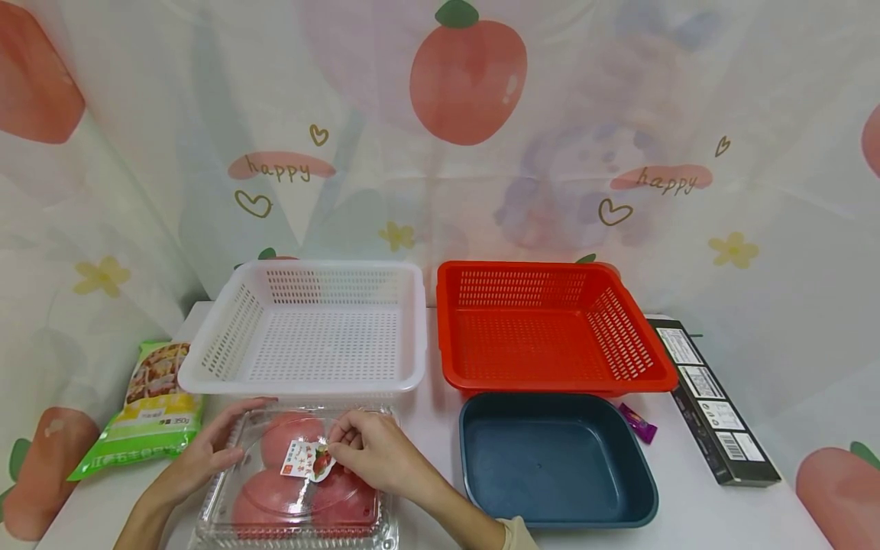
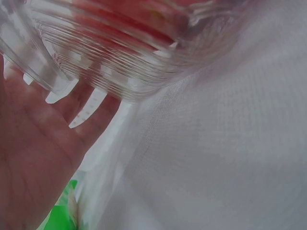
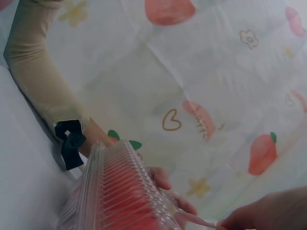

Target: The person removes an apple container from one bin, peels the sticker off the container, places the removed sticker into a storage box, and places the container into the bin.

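A clear plastic clamshell box (image 1: pixel 218 513) with several round pinkish-red fruits like tomatoes (image 1: pixel 264 500) inside stands at the front left of the table. On its lid is a white sticker (image 1: pixel 299 460) with red print and a fruit picture. My right hand (image 1: pixel 376 452) pinches the sticker's right edge between thumb and fingertips; a lifted strip shows at the fingertips in the right wrist view. Against the box's left side rests my left hand (image 1: pixel 202 454), thumb over the lid edge. In the left wrist view its fingers (image 2: pixel 98 120) lie fairly straight along the ribbed wall.
Behind the box stands a white basket (image 1: pixel 302 386), with a red basket (image 1: pixel 557 380) to its right. A dark blue basin (image 1: pixel 550 466) sits front right, near a small purple packet (image 1: pixel 638 423) and a long black box (image 1: pixel 715 405). At left lies a green-yellow food bag (image 1: pixel 147 420).
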A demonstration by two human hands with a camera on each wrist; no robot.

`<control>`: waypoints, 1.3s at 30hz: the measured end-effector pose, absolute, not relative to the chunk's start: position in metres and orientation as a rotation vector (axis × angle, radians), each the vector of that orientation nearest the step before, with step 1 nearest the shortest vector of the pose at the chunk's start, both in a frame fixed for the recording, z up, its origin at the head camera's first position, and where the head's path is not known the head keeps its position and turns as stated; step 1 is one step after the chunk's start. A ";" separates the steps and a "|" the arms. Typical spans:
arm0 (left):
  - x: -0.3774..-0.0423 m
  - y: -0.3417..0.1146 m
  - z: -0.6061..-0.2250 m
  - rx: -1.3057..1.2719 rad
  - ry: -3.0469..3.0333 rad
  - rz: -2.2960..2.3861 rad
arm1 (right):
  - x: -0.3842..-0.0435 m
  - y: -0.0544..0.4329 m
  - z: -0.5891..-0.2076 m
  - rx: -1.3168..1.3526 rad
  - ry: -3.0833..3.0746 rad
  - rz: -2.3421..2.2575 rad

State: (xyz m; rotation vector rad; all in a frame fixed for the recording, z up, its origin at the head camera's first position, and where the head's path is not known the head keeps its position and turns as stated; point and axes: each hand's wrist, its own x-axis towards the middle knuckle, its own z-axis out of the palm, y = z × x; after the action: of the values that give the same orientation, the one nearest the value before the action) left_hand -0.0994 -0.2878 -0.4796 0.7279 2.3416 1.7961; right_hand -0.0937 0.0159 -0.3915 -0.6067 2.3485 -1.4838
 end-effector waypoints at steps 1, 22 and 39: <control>-0.099 -0.288 -0.480 0.721 2.346 1.793 | -0.093 0.016 -0.392 -0.609 2.353 -1.481; -0.099 -0.287 -0.478 0.694 2.354 1.774 | -0.092 0.016 -0.391 -0.641 2.324 -1.472; -0.098 -0.286 -0.476 0.694 2.381 1.764 | -0.094 0.016 -0.391 -0.601 2.204 -1.532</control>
State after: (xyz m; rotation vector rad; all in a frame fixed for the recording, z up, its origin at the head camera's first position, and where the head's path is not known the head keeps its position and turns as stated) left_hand -0.0976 -0.2862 -0.4759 0.6936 2.3806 1.7641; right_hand -0.0941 0.0156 -0.3912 -0.6010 2.2035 -1.5322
